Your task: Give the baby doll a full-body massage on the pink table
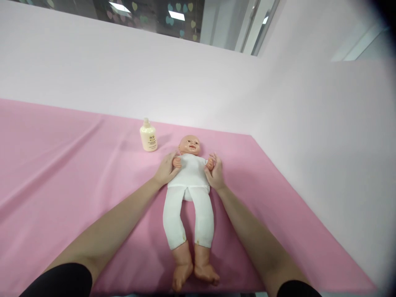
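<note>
The doll (189, 181) lies on its back in the middle of the pink desk (62, 173). The left hand (166, 170) and right hand (215, 172) each have fingers closed round a doll arm. The lotion bottle (148, 136) stands capped beside its head, seemingly unused so far.

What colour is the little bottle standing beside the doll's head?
The bottle is pale cream-yellow with small dark print, seen best in the head view.

Doll (189, 181), bottle (148, 136) on pink-covered table (62, 165)
</note>
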A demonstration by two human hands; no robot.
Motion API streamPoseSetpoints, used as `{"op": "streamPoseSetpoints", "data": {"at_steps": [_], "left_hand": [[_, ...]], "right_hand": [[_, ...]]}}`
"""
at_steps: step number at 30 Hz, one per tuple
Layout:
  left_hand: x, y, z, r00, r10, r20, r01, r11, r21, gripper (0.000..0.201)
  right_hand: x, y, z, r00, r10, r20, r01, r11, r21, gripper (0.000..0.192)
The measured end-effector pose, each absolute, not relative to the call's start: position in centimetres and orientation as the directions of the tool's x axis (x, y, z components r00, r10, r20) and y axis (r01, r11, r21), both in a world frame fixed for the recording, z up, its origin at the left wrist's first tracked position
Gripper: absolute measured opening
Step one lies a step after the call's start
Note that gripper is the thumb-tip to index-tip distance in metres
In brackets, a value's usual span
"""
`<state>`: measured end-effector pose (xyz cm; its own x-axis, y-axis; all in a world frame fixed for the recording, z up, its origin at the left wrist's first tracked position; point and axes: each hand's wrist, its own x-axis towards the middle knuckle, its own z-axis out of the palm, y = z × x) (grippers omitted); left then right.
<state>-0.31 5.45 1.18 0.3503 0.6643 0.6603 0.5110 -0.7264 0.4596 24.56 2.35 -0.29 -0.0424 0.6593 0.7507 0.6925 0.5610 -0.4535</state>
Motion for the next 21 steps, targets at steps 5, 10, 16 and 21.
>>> {"op": "streamPoseSetpoints", "data": {"at_steps": [5, 10, 16, 21], "left_hand": [[-0.1, 6.7, 0.1, 0.216, 0.769, 0.602, 0.571, -0.599, 0.561, 0.067], [-0.5, 7.8, -0.9, 0.182, 0.807, 0.562, 0.58, -0.55, 0.601, 0.072], [-0.7, 7.2, 0.1, 0.11, 0.92, 0.376, 0.722, -0.334, 0.606, 0.061], [-0.7, 7.1, 0.9, 0.099, 0.96, 0.261, 0.791, -0.235, 0.565, 0.056]], "right_hand": [[24.6, 3.2, -0.6, 0.057, 0.791, 0.609, 0.773, 0.351, -0.528, 0.067], [25.3, 3.7, -1.1, 0.05, 0.855, 0.517, 0.798, 0.277, -0.535, 0.067], [25.8, 4.0, -1.3, 0.081, 0.881, 0.466, 0.805, 0.218, -0.552, 0.064], [26.2, 3.8, -0.9, 0.145, 0.913, 0.383, 0.804, 0.117, -0.583, 0.056]]}}
